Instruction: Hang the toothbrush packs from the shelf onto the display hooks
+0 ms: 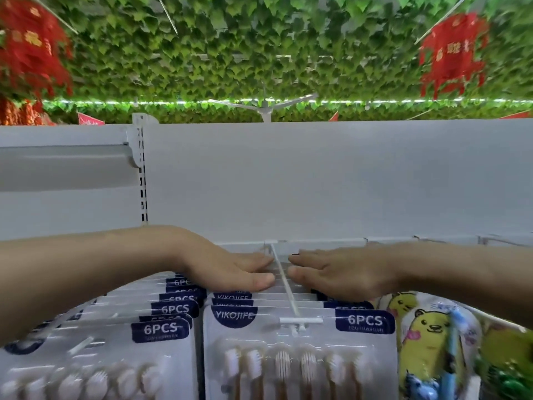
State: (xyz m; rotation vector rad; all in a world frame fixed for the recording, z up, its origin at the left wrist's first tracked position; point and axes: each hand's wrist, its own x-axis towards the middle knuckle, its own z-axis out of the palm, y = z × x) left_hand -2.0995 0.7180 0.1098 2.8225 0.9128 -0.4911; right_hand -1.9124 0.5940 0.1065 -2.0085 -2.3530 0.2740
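White hook [284, 280], two flat open hands [230, 269] [343, 274] pressing perhaps eight hung toothbrush packs [297, 356]

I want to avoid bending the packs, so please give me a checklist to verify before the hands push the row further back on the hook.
1. Packs threaded on the centre hook: ok, the rod passes through the row of toothbrush packs.
2. Left hand placed left of the rod: ok, flat on the pack tops.
3. Right hand placed right of the rod: ok, flat, fingers toward the rod.
4. Either hand holding a pack: ok, both are open.
5. Free rod behind the rearmost pack: cannot tell, the hands cover it.
6. Neighbouring row on the left: ok, hanging separately.
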